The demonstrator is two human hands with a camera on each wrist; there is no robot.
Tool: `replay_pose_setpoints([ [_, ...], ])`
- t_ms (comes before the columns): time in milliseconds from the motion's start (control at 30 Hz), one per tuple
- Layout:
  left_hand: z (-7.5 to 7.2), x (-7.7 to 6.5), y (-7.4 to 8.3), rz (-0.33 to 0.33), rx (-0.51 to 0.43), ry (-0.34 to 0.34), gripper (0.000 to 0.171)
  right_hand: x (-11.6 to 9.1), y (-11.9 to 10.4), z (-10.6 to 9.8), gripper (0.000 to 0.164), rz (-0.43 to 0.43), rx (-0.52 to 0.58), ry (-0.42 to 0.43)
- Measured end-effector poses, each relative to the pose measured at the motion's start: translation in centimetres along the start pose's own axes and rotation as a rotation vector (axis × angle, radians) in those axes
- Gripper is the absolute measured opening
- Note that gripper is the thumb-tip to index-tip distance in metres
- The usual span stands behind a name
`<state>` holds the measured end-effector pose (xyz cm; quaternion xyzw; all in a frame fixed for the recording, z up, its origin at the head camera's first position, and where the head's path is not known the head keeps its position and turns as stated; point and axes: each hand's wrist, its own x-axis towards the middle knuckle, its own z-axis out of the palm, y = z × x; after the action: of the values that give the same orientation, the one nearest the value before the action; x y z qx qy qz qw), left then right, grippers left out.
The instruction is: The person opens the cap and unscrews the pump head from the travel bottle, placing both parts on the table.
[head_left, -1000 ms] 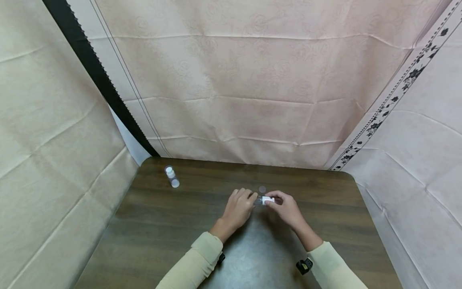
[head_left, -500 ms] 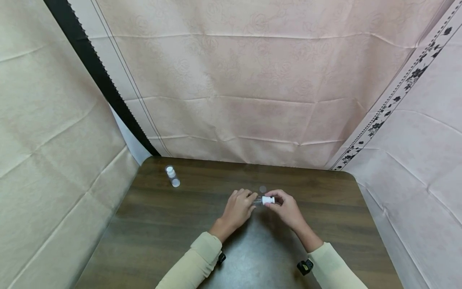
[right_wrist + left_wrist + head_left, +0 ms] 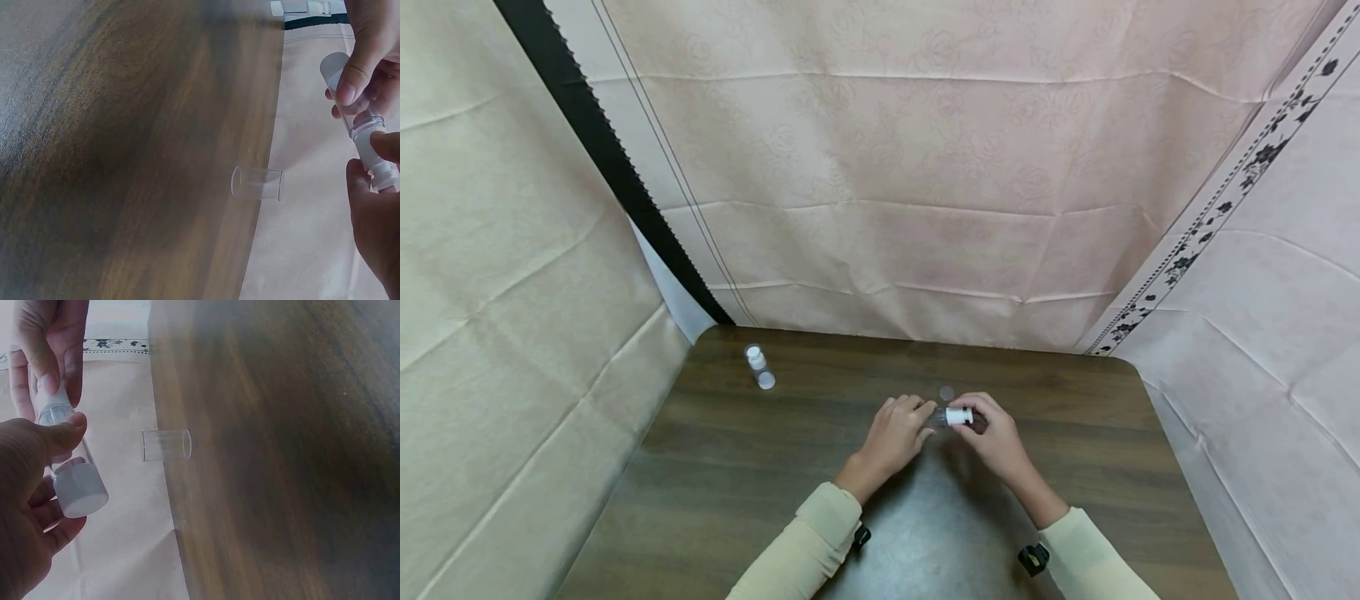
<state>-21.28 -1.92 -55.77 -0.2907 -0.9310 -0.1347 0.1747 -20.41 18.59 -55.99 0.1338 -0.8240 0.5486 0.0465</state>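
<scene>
Both hands hold one small bottle [image 3: 81, 490] with a clear body, a white base and a white top piece [image 3: 958, 416]. My left hand [image 3: 892, 435] grips the clear body, thumb across it, near the white base. My right hand [image 3: 997, 435] pinches the white top piece between thumb and fingers, at the bottle's other end. In the head view the bottle lies roughly level between the hands. Just beyond it, a clear open-ended cap [image 3: 257, 183] stands on the table. Fingers hide parts of the bottle in every view.
A second small bottle [image 3: 759, 368] with white ends stands near the table's back left corner. The wooden table [image 3: 722, 483] ends at the back against a pale hanging cloth [image 3: 887, 208], with more cloth on both sides.
My right hand's fingers have shifted and turned a little around the white top piece. My left hand keeps its hold in the same place, and the cap and second bottle have not moved.
</scene>
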Motion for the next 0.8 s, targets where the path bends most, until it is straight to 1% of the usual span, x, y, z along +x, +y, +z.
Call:
replay_pose_setpoints([
  [100,0.0,0.0,0.0,-0.004,0.013,0.001,0.040,-0.1,0.1,-0.1,0.037,-0.021,0.013,-0.006],
  [200,-0.1,0.0,0.0,-0.001,0.032,0.011,0.041,-0.1,0.1,-0.4,0.042,-0.010,0.047,-0.030],
  [300,-0.2,0.0,0.1,0.011,0.046,0.030,0.041,-0.1,-0.1,-0.7,0.042,0.011,0.042,-0.042],
  [400,-0.1,0.1,0.0,0.028,0.064,0.057,0.040,0.0,-0.4,-1.0,0.041,0.037,0.005,-0.022],
  [500,0.1,0.1,-0.1,0.049,0.096,0.088,0.038,0.2,-0.5,-1.2,0.039,0.092,-0.047,0.005],
  [567,0.2,0.1,-0.1,0.068,0.126,0.107,0.037,0.4,-0.5,-1.3,0.037,0.152,-0.058,0.001],
  [667,0.4,0.1,-0.2,0.102,0.160,0.138,0.034,0.6,-0.4,-1.6,0.034,0.244,-0.045,-0.050],
  [733,0.5,0.2,-0.2,0.126,0.183,0.158,0.031,0.7,-0.3,-1.7,0.032,0.301,0.001,-0.090],
  [800,0.6,0.2,-0.2,0.147,0.201,0.175,0.028,0.8,-0.3,-1.8,0.030,0.335,0.038,-0.121],
])
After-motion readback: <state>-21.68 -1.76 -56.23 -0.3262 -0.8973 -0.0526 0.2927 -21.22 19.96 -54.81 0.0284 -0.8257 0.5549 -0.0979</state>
